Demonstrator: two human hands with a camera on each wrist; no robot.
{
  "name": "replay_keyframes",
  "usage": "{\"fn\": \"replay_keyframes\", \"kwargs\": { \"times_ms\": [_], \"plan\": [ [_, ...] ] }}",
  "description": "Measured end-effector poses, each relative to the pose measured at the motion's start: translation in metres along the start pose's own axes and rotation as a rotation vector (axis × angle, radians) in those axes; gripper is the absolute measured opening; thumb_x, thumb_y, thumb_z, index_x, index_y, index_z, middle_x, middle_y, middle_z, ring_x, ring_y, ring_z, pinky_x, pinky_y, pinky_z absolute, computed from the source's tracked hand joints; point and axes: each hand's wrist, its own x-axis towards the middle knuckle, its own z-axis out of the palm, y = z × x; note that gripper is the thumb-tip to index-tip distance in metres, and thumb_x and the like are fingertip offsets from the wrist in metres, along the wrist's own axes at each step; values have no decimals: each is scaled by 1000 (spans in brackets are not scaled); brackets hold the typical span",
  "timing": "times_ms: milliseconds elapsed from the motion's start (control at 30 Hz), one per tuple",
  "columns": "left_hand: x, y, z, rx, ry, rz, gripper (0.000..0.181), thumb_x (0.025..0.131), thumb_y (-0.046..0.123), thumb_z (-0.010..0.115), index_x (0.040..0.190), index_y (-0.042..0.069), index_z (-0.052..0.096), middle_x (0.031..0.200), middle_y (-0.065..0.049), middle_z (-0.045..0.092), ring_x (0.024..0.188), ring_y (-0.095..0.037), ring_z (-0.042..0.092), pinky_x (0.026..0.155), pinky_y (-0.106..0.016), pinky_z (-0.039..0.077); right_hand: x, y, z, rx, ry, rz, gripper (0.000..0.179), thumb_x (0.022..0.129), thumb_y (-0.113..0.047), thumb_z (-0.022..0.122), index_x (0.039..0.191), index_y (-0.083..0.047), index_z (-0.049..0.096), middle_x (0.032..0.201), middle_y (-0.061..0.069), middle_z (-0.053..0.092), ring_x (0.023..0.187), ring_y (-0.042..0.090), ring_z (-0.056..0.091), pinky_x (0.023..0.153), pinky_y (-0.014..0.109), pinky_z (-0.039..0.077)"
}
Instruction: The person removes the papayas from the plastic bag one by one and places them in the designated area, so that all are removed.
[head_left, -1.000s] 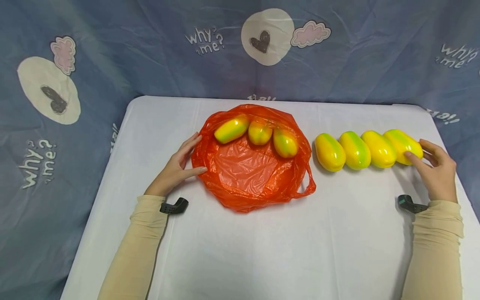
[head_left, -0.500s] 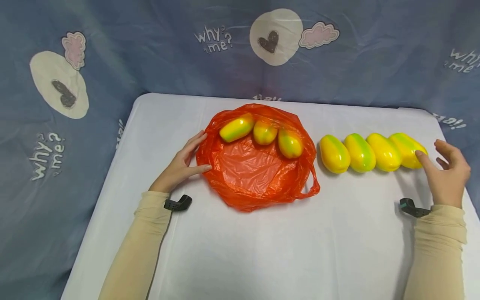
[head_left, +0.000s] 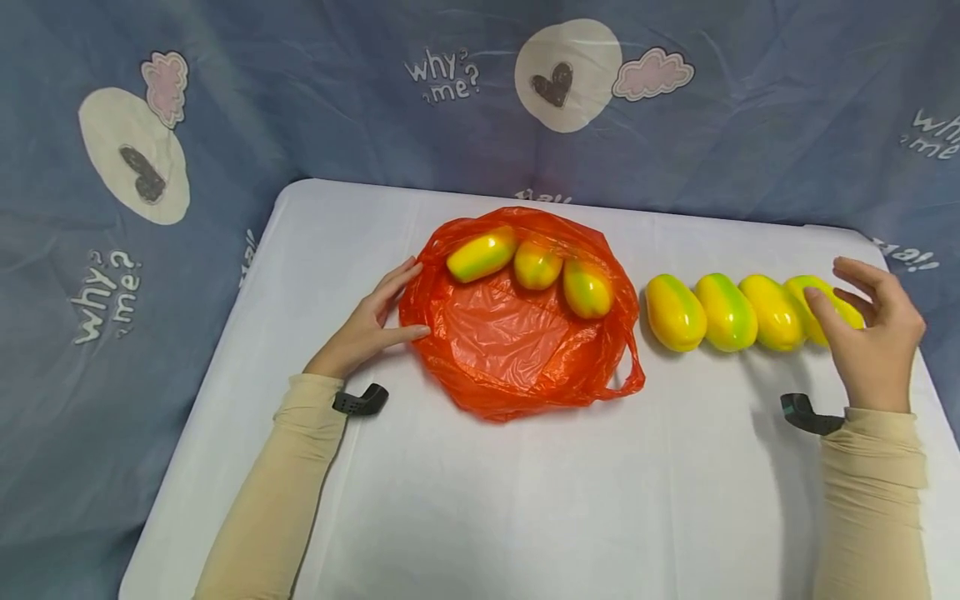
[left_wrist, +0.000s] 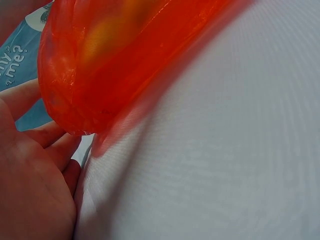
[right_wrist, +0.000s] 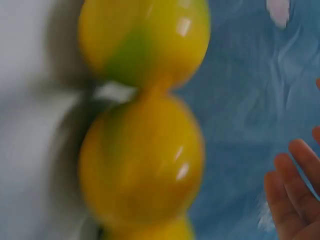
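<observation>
A red plastic bag (head_left: 495,342) lies with its mouth spread wide on the white table. Three glossy yellow-green fruits, shaped like papayas or mangoes, rest along its far inner side, the middle fruit (head_left: 537,266) among them. My left hand (head_left: 367,325) touches the bag's left side with extended fingers and thumb; the left wrist view shows its fingers (left_wrist: 55,140) against the red film. Right of the bag, several matching fruits form a row, starting with the nearest fruit (head_left: 676,313). Over the row's right end hovers my right hand (head_left: 873,333), fingers loosely bent and holding nothing, partly hiding the end fruit (head_left: 836,312).
A bag handle loop (head_left: 630,371) sticks out to the right, towards the row. Behind the white table (head_left: 570,500) hangs a blue patterned cloth (head_left: 337,100). Each wrist carries a black device, such as the right wrist device (head_left: 810,415).
My right hand has come off the end fruit and lifted, now shifting left above it. My left hand keeps its place at the bag. The whole head view has shifted slightly.
</observation>
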Motion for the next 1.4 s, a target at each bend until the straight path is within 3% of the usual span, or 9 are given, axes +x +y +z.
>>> {"fn": "replay_keyframes", "kwargs": {
  "times_ms": [233, 433, 600, 733, 867, 967, 1200, 1400],
  "plan": [
    [-1, -2, 0, -1, 1, -1, 88, 88, 14, 82, 160, 33, 37, 170, 21, 19, 160, -6, 14, 133, -41, 16, -3, -38, 25, 72, -228, -296, 46, 84, 7, 79, 128, -3, 71, 125, -7, 71, 117, 0, 62, 101, 9, 49],
    [-1, -1, 0, 3, 2, -7, 87, 88, 16, 82, 160, 35, 37, 171, 21, 18, 160, -5, 13, 133, -42, 16, -9, -73, 51, 19, -364, -541, 51, 76, 13, 83, 124, -1, 73, 123, 8, 74, 114, -11, 58, 104, 6, 45],
    [-1, 1, 0, -4, -6, -5, 88, 87, 15, 83, 161, 32, 36, 172, 17, 16, 161, -8, 12, 134, -43, 15, -15, -99, 74, 7, -515, -701, 48, 79, 5, 82, 125, -5, 72, 125, 12, 73, 121, 9, 63, 111, 9, 40],
    [0, 0, 0, -6, -7, 0, 88, 87, 14, 83, 160, 32, 37, 172, 17, 17, 161, -8, 13, 134, -43, 16, -19, -115, 90, -39, -618, -767, 45, 83, -2, 82, 126, -8, 71, 127, 8, 71, 123, 24, 64, 114, 11, 40],
    [1, -1, -1, 0, 1, 8, 86, 87, 15, 83, 160, 33, 38, 171, 19, 18, 160, -5, 14, 133, -41, 16, -23, -126, 104, -71, -676, -815, 42, 85, -7, 82, 126, -8, 71, 126, 7, 71, 122, 26, 65, 110, 34, 53],
    [1, -1, -2, 9, 1, 11, 86, 87, 15, 83, 159, 33, 39, 171, 19, 19, 160, -5, 14, 133, -42, 16, -25, -132, 113, -72, -713, -847, 41, 86, -10, 82, 125, -8, 71, 125, 7, 71, 121, 26, 65, 102, 48, 56],
    [1, 0, -1, 16, 1, 9, 87, 87, 17, 84, 159, 33, 39, 170, 21, 20, 160, -5, 14, 133, -42, 17, -28, -151, 137, -122, -778, -954, 37, 90, -18, 79, 124, -7, 71, 127, 8, 70, 121, 26, 65, 101, 47, 58],
    [0, 1, -1, 4, 3, 9, 87, 87, 14, 83, 160, 31, 38, 171, 19, 19, 160, -6, 14, 134, -40, 16, -27, -167, 155, -187, -850, -975, 36, 91, -19, 77, 125, -9, 69, 130, 8, 68, 123, 27, 63, 99, 47, 60]
  ]
}}
